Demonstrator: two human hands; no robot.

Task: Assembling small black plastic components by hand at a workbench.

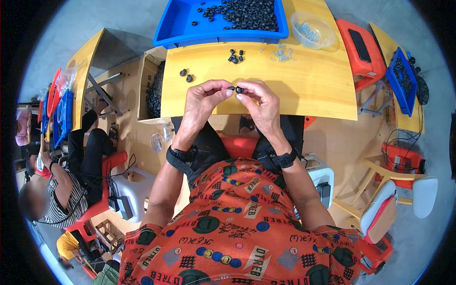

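Over the near edge of the yellow table [313, 90], my two hands meet fingertip to fingertip. Thumb and finger of my left hand [205, 99] pinch a small black piece [231, 88]. My right hand [259, 102] pinches a rounder black knob-like part [239, 89], right beside that piece; whether the two touch is too small to tell. Two loose black parts [189, 78] lie beyond my left hand. Farther in, a small group of black pieces [233, 59] rests on the tabletop. Small clear and pale-blue bits [283, 54] are scattered to their right.
A blue tray [221, 40] of many black parts stands at the table's far side. Right of it is a clear bowl [327, 40] with pale-blue bits. A cardboard box [143, 90] stands left of the table; a red stool [363, 54] stands right. Another person [71, 190] sits at left.
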